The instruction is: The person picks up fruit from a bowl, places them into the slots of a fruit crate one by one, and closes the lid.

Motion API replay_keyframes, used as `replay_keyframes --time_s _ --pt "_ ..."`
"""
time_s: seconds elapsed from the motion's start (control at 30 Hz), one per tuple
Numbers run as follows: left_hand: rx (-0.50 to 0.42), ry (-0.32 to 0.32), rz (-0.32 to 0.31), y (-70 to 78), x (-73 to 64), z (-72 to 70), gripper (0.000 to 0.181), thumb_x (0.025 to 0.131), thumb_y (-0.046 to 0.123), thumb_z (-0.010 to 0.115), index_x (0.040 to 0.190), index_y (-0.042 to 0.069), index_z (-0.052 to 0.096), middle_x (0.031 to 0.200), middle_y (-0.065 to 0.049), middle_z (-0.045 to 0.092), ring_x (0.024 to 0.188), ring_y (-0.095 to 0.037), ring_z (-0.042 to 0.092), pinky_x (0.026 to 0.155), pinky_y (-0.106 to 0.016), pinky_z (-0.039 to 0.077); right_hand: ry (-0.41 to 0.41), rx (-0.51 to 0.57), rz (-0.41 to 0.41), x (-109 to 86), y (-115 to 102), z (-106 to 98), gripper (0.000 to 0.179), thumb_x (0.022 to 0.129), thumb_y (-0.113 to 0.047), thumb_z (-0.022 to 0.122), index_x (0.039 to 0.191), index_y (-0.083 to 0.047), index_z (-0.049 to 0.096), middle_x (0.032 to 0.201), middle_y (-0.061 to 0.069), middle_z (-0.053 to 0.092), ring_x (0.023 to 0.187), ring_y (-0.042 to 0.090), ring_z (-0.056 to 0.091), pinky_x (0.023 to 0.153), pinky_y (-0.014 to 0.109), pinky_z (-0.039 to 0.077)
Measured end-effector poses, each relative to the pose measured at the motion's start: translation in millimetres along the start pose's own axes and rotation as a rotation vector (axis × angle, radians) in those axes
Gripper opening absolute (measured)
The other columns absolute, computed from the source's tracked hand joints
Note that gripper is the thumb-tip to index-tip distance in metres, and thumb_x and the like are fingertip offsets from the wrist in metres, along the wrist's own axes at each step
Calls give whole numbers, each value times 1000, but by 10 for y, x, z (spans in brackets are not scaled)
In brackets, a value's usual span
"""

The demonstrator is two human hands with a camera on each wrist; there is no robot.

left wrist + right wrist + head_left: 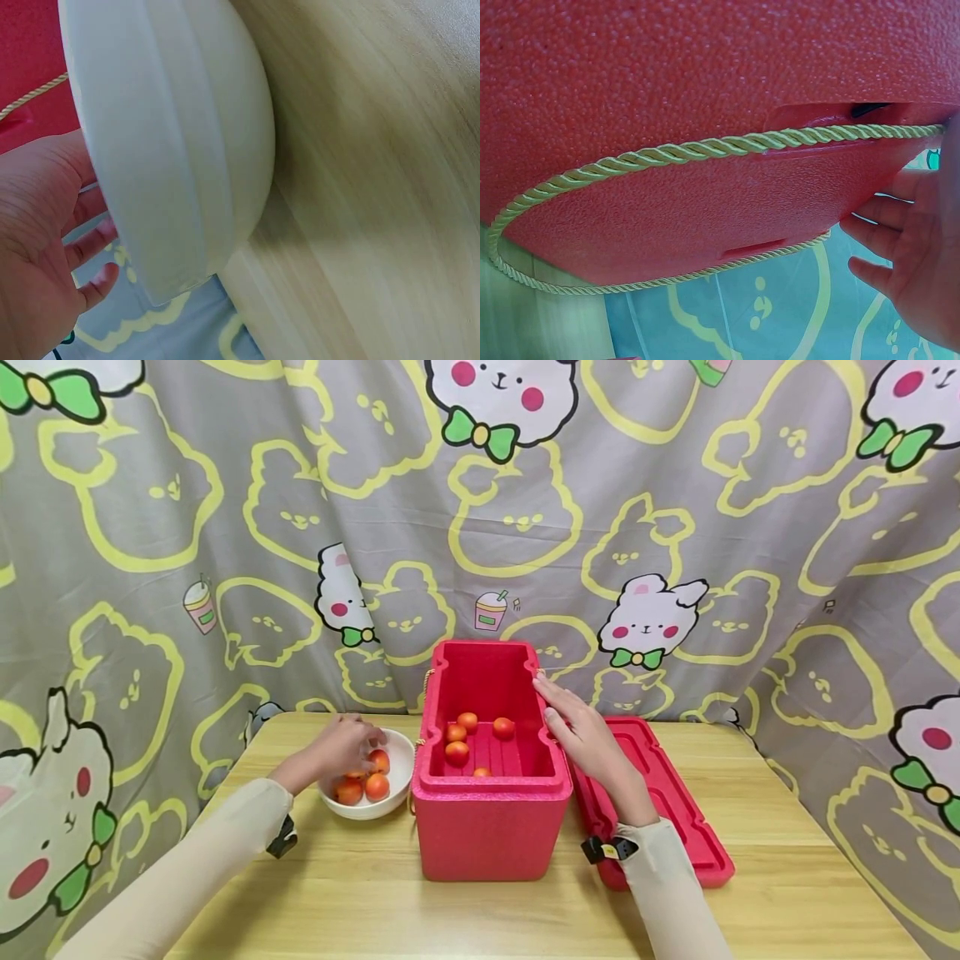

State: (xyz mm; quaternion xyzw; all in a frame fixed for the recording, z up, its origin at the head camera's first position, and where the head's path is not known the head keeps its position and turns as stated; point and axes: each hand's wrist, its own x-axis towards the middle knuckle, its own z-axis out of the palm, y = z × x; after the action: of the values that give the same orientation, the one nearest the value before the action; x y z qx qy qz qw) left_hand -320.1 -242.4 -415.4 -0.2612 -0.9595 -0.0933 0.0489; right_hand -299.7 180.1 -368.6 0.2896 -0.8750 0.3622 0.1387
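Note:
My left hand reaches over a white bowl, fingers pointing down among several round orange-red fruits. Its fingers look loosely bent and apart in the left wrist view, past the rim of the bowl; thumb and fingertips nearest the fruit are hidden. Beside the bowl stands an uncovered red foam box, with several of the same fruits on its floor. Along the box's right rim rests my right hand, fingers stretched forward. The right wrist view shows that hand at the box's side wall.
A red lid lies on the wooden table, right of the box and partly under my right forearm. Twisted gold cord loops along the box's side. Behind the table hangs a patterned grey curtain.

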Motion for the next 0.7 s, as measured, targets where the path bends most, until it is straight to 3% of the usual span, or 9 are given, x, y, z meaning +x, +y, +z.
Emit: replay_keyframes --time_s 0.53,0.7 --pt "44 8 6 21 14 86 34 78 26 87 107 10 77 84 1 72 87 -21 52 83 -47 40 3 -11 3 -5 11 8 58 103 -32 54 159 -25 37 166 -2 35 152 28 35 112 62 40" --pt "46 12 7 10 33 115 33 77 27 88 105 11 77 84 0 71 88 -22 52 85 -49 41 7 -17 -2 4 16 11 58 103 -31 54 158 -25 38 165 -2 36 152 26 36 115 60 37"
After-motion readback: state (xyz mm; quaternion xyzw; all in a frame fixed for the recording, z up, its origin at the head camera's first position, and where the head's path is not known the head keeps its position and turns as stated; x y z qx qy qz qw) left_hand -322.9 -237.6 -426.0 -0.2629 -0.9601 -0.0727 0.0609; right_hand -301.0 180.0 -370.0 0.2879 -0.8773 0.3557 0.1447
